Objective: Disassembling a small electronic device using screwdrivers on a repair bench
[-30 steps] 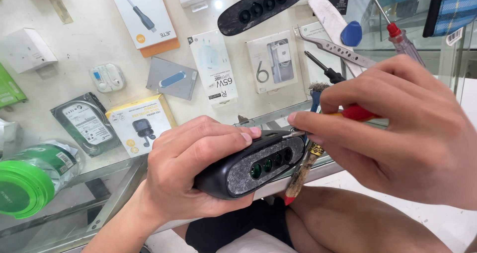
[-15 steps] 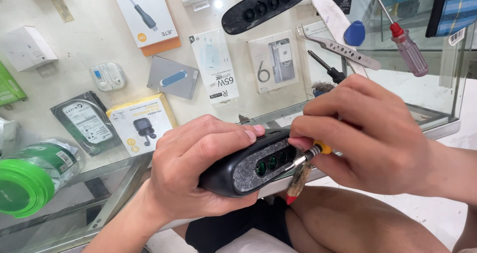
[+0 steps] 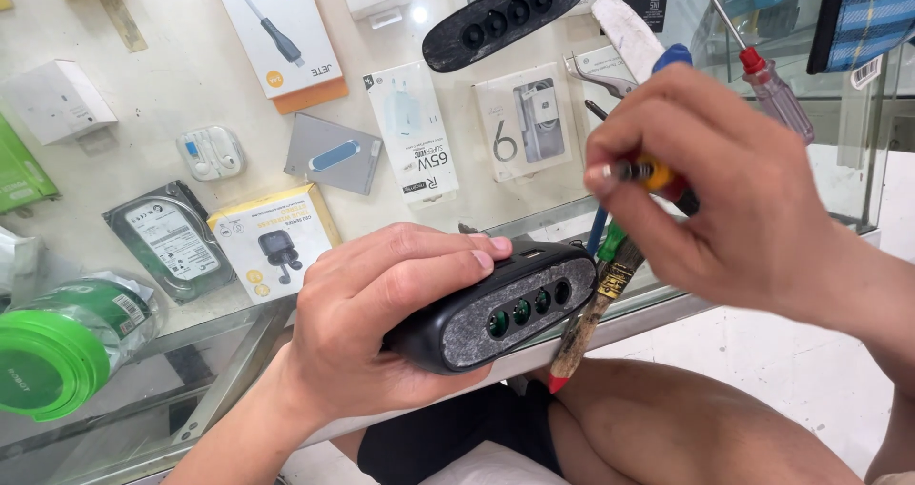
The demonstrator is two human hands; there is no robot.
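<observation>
Left hand (image 3: 381,323) is clamping the black oval device (image 3: 496,309), its four-hole face pointing toward 5 o'clock. Right hand (image 3: 715,190), at 2 o'clock from the device, is pinching a small screwdriver (image 3: 648,173) clear of it.

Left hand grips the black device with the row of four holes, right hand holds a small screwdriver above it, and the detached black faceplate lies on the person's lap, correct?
Not quite: the head view shows the detached faceplate lying on the glass counter, not the lap. The left hand grips the black device, and the right hand holds the small screwdriver above it.

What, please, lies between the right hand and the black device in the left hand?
A worn paintbrush, leaning beside the black device, in the head view.
</observation>
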